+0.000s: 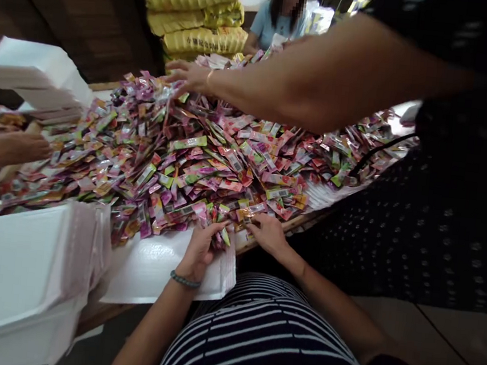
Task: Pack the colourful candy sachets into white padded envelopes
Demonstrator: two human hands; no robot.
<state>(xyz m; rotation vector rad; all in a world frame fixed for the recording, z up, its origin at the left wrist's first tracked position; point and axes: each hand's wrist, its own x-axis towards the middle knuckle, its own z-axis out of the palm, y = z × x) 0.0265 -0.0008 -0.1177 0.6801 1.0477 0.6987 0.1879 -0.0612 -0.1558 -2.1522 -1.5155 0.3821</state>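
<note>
A wide heap of small, colourful snack packets covers the table in front of me. My left hand, with a dark bracelet at the wrist, is closed around several packets. It is over a white padded envelope lying flat at the table's near edge. To the right, my right hand is at the front edge of the heap, its fingertips closed on an orange-and-pink packet.
Stacks of white envelopes stand at the near left and far left. A co-worker's arm reaches across the heap from the right; another person's hands are at the left. Yellow sacks are piled behind, near a seated person.
</note>
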